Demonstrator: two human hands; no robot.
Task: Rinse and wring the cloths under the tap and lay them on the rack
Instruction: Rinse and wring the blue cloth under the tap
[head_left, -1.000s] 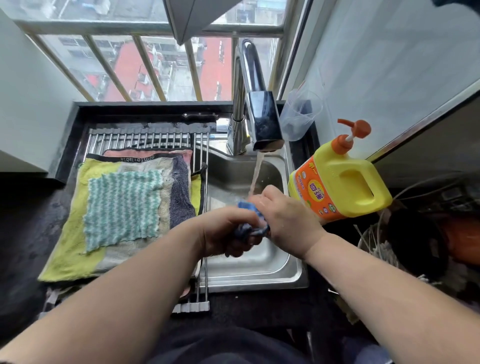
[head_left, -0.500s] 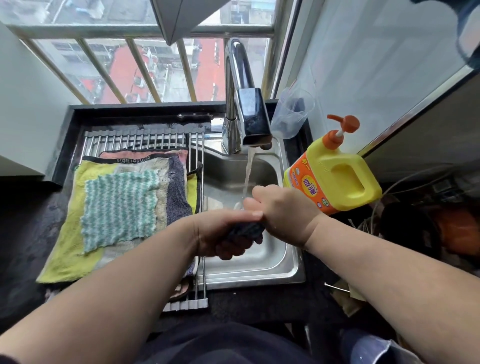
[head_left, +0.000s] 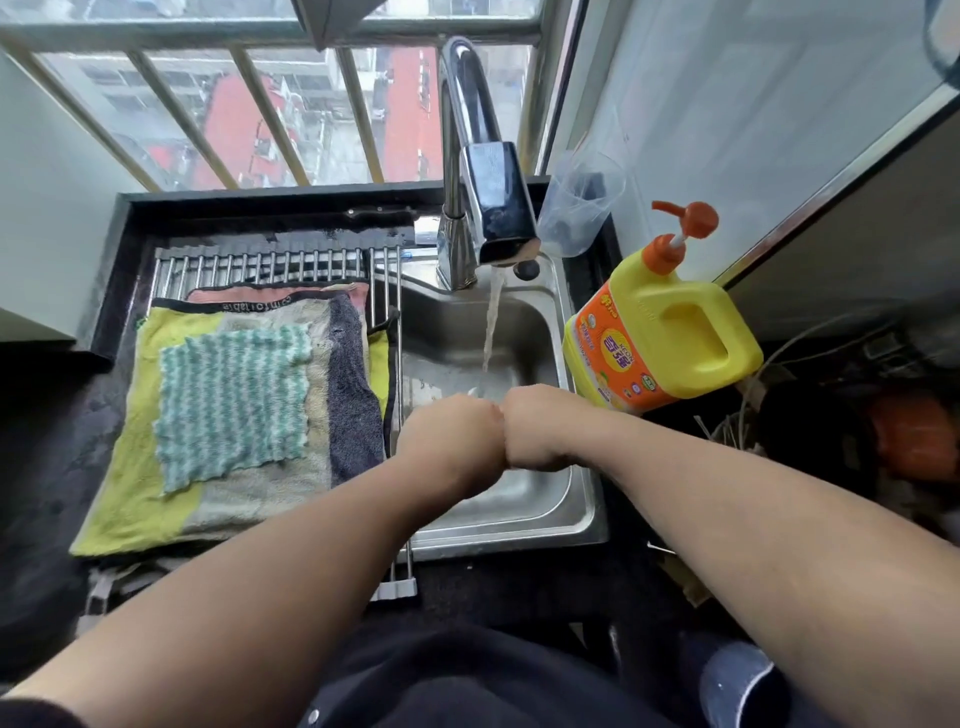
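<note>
While the tap (head_left: 493, 208) runs into the sink (head_left: 524, 322), your left hand (head_left: 449, 441) and right hand (head_left: 540, 431) are fists, knuckles touching, likely wringing a cloth hidden beneath. Other cloths (head_left: 228, 405) lie on the rack (head_left: 260, 260). Next, spread this one there.

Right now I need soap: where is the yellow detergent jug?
Head view, right side: the detergent jug stands by the sink, at its right rim.
</note>
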